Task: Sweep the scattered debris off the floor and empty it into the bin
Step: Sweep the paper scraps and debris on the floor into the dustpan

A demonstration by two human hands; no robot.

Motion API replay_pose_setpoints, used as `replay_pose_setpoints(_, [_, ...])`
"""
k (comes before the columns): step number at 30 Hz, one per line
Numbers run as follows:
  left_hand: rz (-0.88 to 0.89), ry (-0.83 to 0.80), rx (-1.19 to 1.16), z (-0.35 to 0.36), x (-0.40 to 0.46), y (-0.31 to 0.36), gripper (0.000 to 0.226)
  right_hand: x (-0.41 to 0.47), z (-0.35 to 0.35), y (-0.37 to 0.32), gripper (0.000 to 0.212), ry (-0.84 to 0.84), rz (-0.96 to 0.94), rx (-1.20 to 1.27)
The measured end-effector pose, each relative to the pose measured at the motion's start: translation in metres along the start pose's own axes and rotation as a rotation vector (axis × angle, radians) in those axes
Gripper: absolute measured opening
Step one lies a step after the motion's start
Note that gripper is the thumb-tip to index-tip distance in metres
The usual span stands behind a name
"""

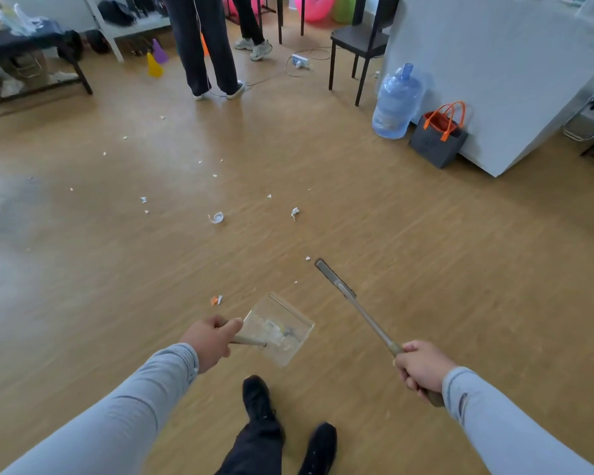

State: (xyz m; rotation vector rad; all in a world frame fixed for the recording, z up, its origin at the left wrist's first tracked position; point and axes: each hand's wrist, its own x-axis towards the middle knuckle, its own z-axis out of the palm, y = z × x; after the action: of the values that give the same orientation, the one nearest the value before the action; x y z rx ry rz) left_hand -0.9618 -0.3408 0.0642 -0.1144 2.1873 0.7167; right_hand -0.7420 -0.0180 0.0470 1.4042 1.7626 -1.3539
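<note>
Fingers of the left hand (210, 341) are wrapped round the dustpan (279, 329) handle, the right hand's (422, 366) round the broom (335, 281); sweeping is underway, and debris (216, 217) scattered ahead must be gathered panward next.

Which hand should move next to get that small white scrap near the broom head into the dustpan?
Probably the right hand: it grips the broom, whose head lies beside the scrap. The left hand only holds the dustpan, which sits nearer the feet.
</note>
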Motion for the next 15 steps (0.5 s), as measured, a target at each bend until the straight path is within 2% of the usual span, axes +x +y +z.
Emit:
replay_pose_setpoints(7, [0.008,-0.029,0.028,-0.029,0.070,0.031,0.039,0.036,-0.006,-0.074,0.020,0.016,0.081,0.010])
replay_pose_setpoints(12, [0.015,-0.079,0.064,-0.049,0.129,0.053,0.035,0.062,0.009,-0.131,0.031,0.030,0.164,0.014])
replay_pose_setpoints(15, [0.017,-0.110,0.135,-0.057,0.161,0.062,0.040,0.076,0.023,-0.163,0.035,0.043,0.204,0.017])
